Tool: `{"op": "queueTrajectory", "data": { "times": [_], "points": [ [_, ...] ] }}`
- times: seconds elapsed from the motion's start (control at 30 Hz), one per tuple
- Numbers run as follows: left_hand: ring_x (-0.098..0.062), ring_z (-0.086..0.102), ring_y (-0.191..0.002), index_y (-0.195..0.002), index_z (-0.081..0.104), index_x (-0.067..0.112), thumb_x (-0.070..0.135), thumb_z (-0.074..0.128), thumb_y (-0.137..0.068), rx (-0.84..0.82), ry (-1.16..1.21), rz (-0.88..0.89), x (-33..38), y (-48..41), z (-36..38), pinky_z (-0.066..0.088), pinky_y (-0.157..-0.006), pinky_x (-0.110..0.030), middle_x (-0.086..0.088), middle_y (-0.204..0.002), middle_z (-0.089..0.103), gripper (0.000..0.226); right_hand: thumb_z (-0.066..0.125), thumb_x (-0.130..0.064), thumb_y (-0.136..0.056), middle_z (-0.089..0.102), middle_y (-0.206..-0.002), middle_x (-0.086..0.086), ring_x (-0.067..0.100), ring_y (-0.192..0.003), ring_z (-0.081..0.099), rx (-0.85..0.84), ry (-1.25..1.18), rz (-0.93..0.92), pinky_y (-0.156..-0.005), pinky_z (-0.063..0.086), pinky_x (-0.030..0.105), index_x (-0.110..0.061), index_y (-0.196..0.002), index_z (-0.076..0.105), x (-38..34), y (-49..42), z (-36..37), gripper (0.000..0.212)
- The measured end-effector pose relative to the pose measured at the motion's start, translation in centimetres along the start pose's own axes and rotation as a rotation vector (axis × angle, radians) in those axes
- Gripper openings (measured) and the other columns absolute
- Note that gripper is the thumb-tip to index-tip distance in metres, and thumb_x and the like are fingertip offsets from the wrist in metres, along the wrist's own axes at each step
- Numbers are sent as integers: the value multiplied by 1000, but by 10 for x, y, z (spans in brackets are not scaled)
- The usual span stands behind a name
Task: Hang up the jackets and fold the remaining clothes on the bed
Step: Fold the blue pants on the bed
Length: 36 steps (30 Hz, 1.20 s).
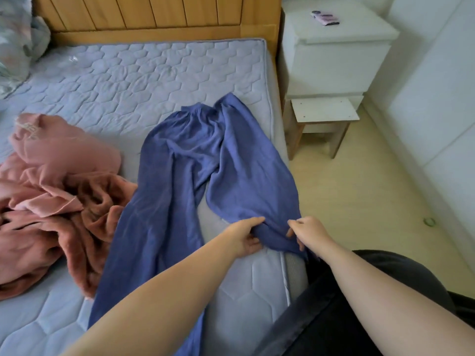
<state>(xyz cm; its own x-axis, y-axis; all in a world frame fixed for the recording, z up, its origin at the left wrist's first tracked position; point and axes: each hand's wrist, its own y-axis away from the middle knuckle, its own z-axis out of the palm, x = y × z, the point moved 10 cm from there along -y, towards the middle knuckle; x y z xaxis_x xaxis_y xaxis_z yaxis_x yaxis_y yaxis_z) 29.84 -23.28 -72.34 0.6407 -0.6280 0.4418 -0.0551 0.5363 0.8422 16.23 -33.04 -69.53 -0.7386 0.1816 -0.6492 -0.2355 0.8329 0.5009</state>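
A pair of blue trousers (190, 160) lies spread on the quilted bed (123, 80), waistband toward the headboard, two legs running toward me. My left hand (245, 236) and my right hand (307, 231) both grip the hem end of the right trouser leg at the bed's right edge. The left leg lies flat and passes under my left forearm. A crumpled pink fleecy garment (54, 191) sits in a heap on the left side of the bed, touching the blue trousers' left leg.
A wooden headboard (159, 16) closes the far end. A patterned duvet (18, 39) is bunched at the top left. Right of the bed stand a white nightstand (334, 60) and a small stool (323, 116) on pale flooring, with white cupboards along the right wall.
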Motion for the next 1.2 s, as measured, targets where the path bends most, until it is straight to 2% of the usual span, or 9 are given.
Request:
{"op": "queueTrajectory", "data": {
  "times": [0.13, 0.37, 0.53, 0.63, 0.8, 0.87, 0.97, 1.07, 1.2],
  "points": [
    [-17, 67, -62, -106, 59, 5, -2, 56, -90, -66, 112, 74, 8, -2, 19, 56, -48, -25, -8, -75, 69, 18, 48, -14, -91, 58, -62, 13, 26, -56, 54, 102, -92, 76, -59, 50, 39, -7, -69, 61, 23, -19, -22, 27],
    [-22, 66, -62, -95, 57, 0, -12, 40, -75, -167, -53, 109, 11, 10, 38, 55, -54, -26, -12, -76, 66, 29, 46, -9, -97, 45, -142, 10, 29, -129, 45, -14, -441, 94, -104, 36, 34, -11, -145, 35, 10, -43, -13, 50],
    [-20, 66, -60, -91, 61, 3, -4, 34, -87, -101, -234, -8, 8, 16, 13, 56, -56, -27, -9, -73, 68, 27, 47, -1, -94, 51, -137, 10, 28, -118, 52, -173, -583, 193, -101, 41, 40, -17, -148, 28, 22, -50, 6, 60],
    [-23, 64, -57, -82, 62, 6, 27, 44, -92, 101, -1023, 26, 32, 18, -12, 52, -57, -25, -9, -66, 66, 29, 56, -3, -91, 57, -125, 7, 19, -103, 50, -164, -524, 225, -75, 40, 27, -10, -136, 45, 25, -52, -2, 47],
    [-27, 52, -73, -66, 49, 15, 29, 47, -91, 536, -1656, 696, 119, 40, 41, 40, -63, -31, -2, -75, 54, 28, 72, -16, -81, 65, -88, 11, 25, -84, 60, 52, -178, 187, -64, 42, 29, -6, -84, 65, 35, -59, -40, 13],
    [-25, 54, -98, -97, 62, 19, 18, 47, -89, 419, -1651, 865, 125, 33, 82, 45, -78, -34, -1, -103, 60, 17, 71, -15, -81, 62, -79, 8, 23, -76, 57, 79, -201, 144, -61, 41, 29, -10, -71, 60, 30, -58, -49, 15],
    [-21, 28, -137, -144, 37, 21, 0, 45, -84, 77, -1800, 911, 115, 5, 137, 31, -108, -33, 4, -146, 41, 65, 62, -4, -85, 61, -74, 6, 14, -64, 54, -13, -409, -14, -57, 41, 24, -14, -68, 60, 5, -52, -52, 20],
    [-22, 18, -143, -141, 42, 23, 4, 52, -84, -40, -2008, 900, 111, -19, 170, 23, -113, -35, 5, -145, 42, 61, 62, -5, -86, 58, -68, 2, 15, -63, 51, -83, -470, -103, -56, 37, 26, -17, -66, 57, -11, -44, -53, 24],
    [-25, 46, -117, -103, 68, 20, 15, 54, -88, 72, -2183, 971, 123, -30, 186, 42, -88, -33, -5, -112, 55, 22, 74, -15, -81, 64, -79, 9, 19, -68, 57, -139, -460, -56, -59, 42, 27, -8, -78, 60, -3, -43, -52, 16]
  ]
}}
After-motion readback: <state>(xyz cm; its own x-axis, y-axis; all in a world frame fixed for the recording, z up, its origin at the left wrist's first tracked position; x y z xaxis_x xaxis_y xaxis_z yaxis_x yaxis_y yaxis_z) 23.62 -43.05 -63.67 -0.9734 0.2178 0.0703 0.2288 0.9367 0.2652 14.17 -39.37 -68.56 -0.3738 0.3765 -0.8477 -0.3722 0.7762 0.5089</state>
